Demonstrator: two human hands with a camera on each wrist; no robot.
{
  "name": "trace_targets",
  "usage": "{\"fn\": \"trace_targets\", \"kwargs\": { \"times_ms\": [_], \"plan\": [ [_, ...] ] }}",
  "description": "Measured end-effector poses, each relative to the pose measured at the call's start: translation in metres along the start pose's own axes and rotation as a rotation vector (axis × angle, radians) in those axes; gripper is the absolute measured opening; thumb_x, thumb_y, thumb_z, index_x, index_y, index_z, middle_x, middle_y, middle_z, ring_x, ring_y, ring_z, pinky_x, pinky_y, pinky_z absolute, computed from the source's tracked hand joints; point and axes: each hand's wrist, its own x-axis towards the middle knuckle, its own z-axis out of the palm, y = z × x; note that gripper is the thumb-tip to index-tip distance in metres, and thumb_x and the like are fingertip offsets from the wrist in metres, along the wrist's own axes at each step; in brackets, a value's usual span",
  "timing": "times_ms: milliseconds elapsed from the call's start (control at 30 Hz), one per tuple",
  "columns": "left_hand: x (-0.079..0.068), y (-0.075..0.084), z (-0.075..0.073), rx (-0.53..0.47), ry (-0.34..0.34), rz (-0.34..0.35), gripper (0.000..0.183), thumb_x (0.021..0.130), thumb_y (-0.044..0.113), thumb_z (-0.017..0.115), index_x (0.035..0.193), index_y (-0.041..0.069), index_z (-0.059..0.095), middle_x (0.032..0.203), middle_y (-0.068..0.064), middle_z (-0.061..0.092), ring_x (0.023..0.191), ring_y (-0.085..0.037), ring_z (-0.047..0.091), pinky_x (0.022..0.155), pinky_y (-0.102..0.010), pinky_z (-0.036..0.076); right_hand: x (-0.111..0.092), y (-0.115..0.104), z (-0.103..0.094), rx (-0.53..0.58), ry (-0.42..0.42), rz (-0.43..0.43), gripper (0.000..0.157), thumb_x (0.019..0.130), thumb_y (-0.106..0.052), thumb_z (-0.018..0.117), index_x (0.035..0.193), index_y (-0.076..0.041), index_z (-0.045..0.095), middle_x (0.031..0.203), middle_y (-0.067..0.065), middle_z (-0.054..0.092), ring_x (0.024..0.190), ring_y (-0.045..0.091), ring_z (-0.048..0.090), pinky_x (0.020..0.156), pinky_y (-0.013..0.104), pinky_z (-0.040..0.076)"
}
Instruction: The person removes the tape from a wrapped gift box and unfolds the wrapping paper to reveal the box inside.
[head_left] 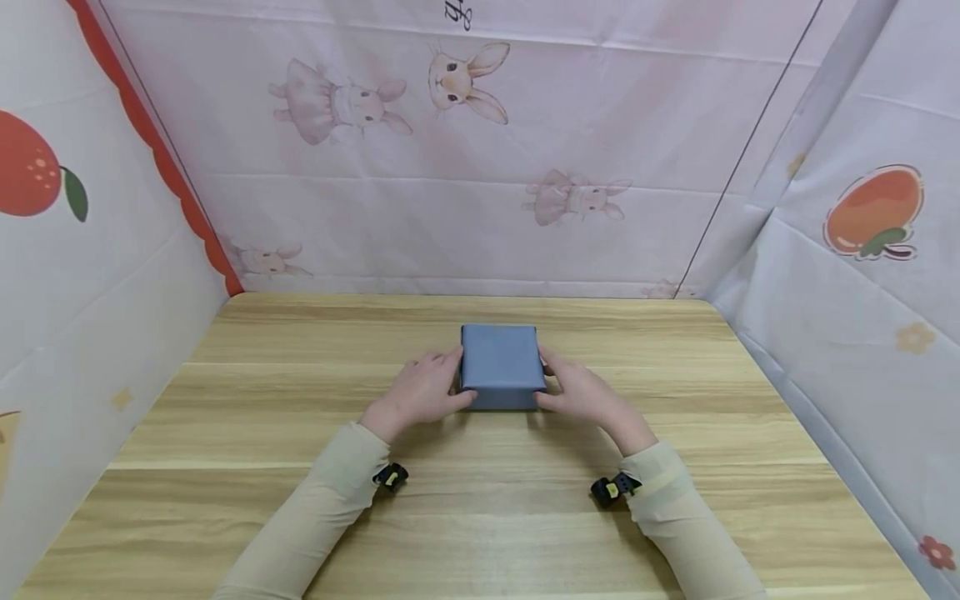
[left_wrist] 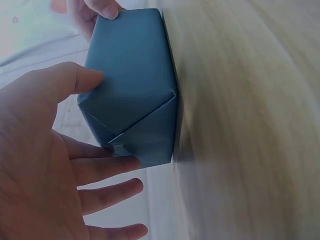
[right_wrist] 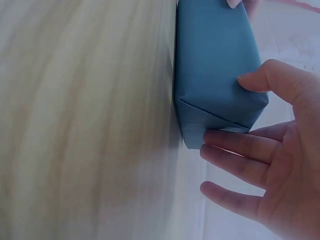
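Observation:
A box wrapped in plain blue paper (head_left: 501, 357) rests on the table, its folded paper ends facing left and right. My left hand (head_left: 422, 388) holds its left end, thumb on the near face and fingers along the folded side. In the left wrist view, a small piece of tape (left_wrist: 119, 149) shows on that fold, beside the fingers. Gripping the opposite end is my right hand (head_left: 583, 392), with its thumb (right_wrist: 254, 81) pressed on the near face and fingertips against the folded flap. The far face of the box is hidden.
The wood-grain table (head_left: 480, 517) reaches back to a pale cloth wall (head_left: 450, 233) printed with rabbits. Cloth walls with fruit prints stand at left and right. Black cameras are strapped to the left wrist (head_left: 392, 477) and right wrist (head_left: 613, 489).

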Motion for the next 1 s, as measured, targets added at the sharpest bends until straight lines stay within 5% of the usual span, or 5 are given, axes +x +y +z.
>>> {"fn": "trace_targets", "kwargs": {
  "times_ms": [1000],
  "plan": [
    [-0.007,-0.009,-0.016,0.018,0.04,0.049,0.073,0.09,0.063,0.054,0.145,0.016,0.047,0.145,-0.011,0.052,0.133,-0.033,0.05,0.104,-0.058,0.042,-0.01,0.008,-0.015,-0.015,0.039,-0.072,0.074,0.091,-0.04,0.066,0.151,-0.01,0.035,0.14,0.016,0.056,0.129,0.035,0.054,0.105,0.053,0.044]
  ]
}}
